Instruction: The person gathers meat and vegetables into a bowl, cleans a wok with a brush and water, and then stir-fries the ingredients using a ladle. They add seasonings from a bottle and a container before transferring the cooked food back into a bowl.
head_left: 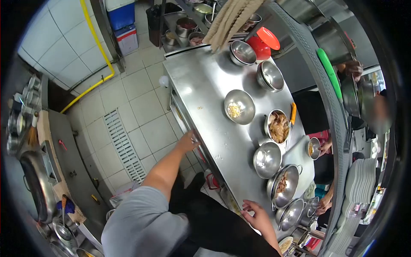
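Note:
My left hand [187, 142] is at the near edge of the steel counter [205, 103], its fingers curled against that edge. My right hand [255, 215] hovers by the counter's lower part with its fingers apart and nothing in them. Close to it are a bowl with brown meat pieces [281, 186] and a steel bowl [293, 214]. Farther up stand an empty bowl [268, 160], a bowl of brownish food pieces [278, 127] and a bowl with pale yellow strips [234, 110].
Stacked bowls [271, 76], a bowl [243, 53] and a red container [258, 46] stand at the counter's far end. A shelf with a green-handled tool [329, 73] and plates [360, 184] runs along the right. Other people's hands [326, 202] are beyond the counter.

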Demonstrator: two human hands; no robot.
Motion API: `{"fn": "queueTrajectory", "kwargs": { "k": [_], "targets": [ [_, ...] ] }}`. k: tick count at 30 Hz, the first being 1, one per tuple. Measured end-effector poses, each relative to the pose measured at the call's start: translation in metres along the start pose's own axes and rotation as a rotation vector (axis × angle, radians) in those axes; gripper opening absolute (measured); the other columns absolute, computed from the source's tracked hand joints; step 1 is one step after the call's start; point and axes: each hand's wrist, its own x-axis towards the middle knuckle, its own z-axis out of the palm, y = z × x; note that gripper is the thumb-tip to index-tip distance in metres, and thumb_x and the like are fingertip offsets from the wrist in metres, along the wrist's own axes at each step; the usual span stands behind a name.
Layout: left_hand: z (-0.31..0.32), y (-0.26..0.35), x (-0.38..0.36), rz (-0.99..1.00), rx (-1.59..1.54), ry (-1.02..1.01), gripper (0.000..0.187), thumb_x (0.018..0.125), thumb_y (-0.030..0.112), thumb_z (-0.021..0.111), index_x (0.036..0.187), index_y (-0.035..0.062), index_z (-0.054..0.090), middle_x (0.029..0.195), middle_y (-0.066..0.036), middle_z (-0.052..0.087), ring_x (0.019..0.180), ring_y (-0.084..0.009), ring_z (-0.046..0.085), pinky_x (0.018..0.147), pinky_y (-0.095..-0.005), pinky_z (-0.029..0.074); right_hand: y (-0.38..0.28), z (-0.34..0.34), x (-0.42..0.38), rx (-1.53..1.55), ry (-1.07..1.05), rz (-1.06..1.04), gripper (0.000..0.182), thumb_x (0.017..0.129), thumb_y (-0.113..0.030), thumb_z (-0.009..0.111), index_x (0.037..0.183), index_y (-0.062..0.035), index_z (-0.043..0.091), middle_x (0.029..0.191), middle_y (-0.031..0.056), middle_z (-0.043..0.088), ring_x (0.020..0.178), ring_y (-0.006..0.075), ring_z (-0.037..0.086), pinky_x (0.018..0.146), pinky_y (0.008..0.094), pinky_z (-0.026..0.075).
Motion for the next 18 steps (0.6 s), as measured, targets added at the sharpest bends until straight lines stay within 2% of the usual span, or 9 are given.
{"fn": "queueTrajectory", "kwargs": {
  "k": [1, 3, 4, 6, 7, 10, 14, 15, 18],
  "targets": [
    [0.005, -0.013, -0.033, -0.263, -0.166, -0.020, 0.064, 0.086, 0.039, 0.056, 0.137, 0.0031, 0.041, 0.138, -0.021, 0.045, 0.125, -0.0361, 0.045, 0.104, -0.0408, 0.037, 0.005, -0.001, 0.006, -0.001, -0.012, -0.054, 0.043, 0.082, -0.019, 0.069, 0.120, -0.0015, 0.058, 0.104, 0.0156, 0.064, 0.090, 0.0249, 0.064, 0.080, 0.0326, 0.050],
    [0.036, -0.084, -0.082, -0.311, 0.043, -0.109, 0.077, 0.077, 0.042, 0.065, 0.135, -0.0023, 0.041, 0.128, -0.026, 0.052, 0.120, -0.0373, 0.050, 0.100, -0.0397, 0.040, 0.018, 0.000, 0.020, 0.005, -0.039, -0.147, 0.043, 0.082, -0.019, 0.069, 0.121, -0.0023, 0.058, 0.104, 0.0145, 0.064, 0.090, 0.0231, 0.064, 0.079, 0.0319, 0.050],
    [0.024, -0.088, -0.117, -0.449, 0.097, -0.315, 0.076, 0.077, 0.041, 0.064, 0.134, -0.0024, 0.042, 0.125, -0.024, 0.055, 0.117, -0.0375, 0.052, 0.100, -0.0396, 0.041, 0.015, -0.001, 0.024, 0.013, -0.063, -0.179, 0.043, 0.082, -0.019, 0.069, 0.121, -0.0023, 0.058, 0.104, 0.0145, 0.064, 0.090, 0.0231, 0.064, 0.079, 0.0319, 0.050],
    [0.039, -0.140, -0.188, -0.550, 0.256, -0.460, 0.059, 0.074, 0.038, 0.063, 0.120, 0.0003, 0.058, 0.117, -0.021, 0.061, 0.110, -0.0350, 0.058, 0.094, -0.0413, 0.045, -0.001, -0.007, 0.039, 0.097, -0.107, -0.106, 0.044, 0.082, -0.016, 0.070, 0.121, -0.0027, 0.058, 0.103, 0.0132, 0.064, 0.089, 0.0203, 0.063, 0.078, 0.0304, 0.050],
    [0.040, -0.147, -0.225, -0.668, 0.297, -0.520, 0.054, 0.073, 0.037, 0.063, 0.114, 0.0019, 0.064, 0.115, -0.021, 0.062, 0.108, -0.0339, 0.059, 0.092, -0.0418, 0.046, 0.005, -0.007, 0.050, 0.117, -0.120, -0.232, 0.043, 0.082, -0.012, 0.069, 0.122, -0.0017, 0.057, 0.103, 0.0111, 0.064, 0.090, 0.0167, 0.063, 0.079, 0.0289, 0.049],
    [0.059, -0.168, -0.324, -0.886, 0.136, -0.317, 0.041, 0.075, 0.026, 0.064, 0.109, 0.0037, 0.066, 0.118, -0.017, 0.062, 0.110, -0.0309, 0.060, 0.092, -0.0400, 0.048, 0.004, -0.005, 0.091, 0.320, -0.247, -0.302, 0.042, 0.083, -0.008, 0.067, 0.123, -0.0007, 0.055, 0.104, 0.0103, 0.064, 0.091, 0.0151, 0.062, 0.081, 0.0274, 0.049],
    [0.038, -0.097, -0.412, -1.047, -0.001, -0.072, 0.040, 0.076, 0.027, 0.062, 0.108, 0.0046, 0.067, 0.115, -0.016, 0.063, 0.108, -0.0298, 0.061, 0.091, -0.0383, 0.048, -0.027, -0.013, 0.139, 0.373, -0.370, -0.421, 0.044, 0.085, -0.004, 0.064, 0.127, 0.0013, 0.050, 0.103, 0.0107, 0.064, 0.088, 0.0146, 0.062, 0.080, 0.0265, 0.049],
    [0.062, -0.110, -0.431, -1.024, -0.052, 0.083, 0.044, 0.078, 0.036, 0.060, 0.098, -0.0024, 0.067, 0.109, -0.024, 0.063, 0.102, -0.0360, 0.061, 0.087, -0.0423, 0.049, -0.031, -0.014, 0.154, 0.371, -0.390, -0.458, 0.044, 0.085, -0.004, 0.063, 0.127, 0.0016, 0.049, 0.102, 0.0111, 0.064, 0.087, 0.0146, 0.062, 0.079, 0.0267, 0.050],
    [0.109, -0.093, -0.447, -1.171, -0.149, 0.149, 0.046, 0.079, 0.038, 0.060, 0.102, -0.0010, 0.066, 0.109, -0.024, 0.063, 0.102, -0.0362, 0.062, 0.087, -0.0419, 0.049, -0.044, -0.013, 0.189, 0.395, -0.464, -0.500, 0.044, 0.086, -0.004, 0.062, 0.127, 0.0019, 0.048, 0.100, 0.0116, 0.064, 0.085, 0.0147, 0.062, 0.078, 0.0273, 0.050]
  ]
}}
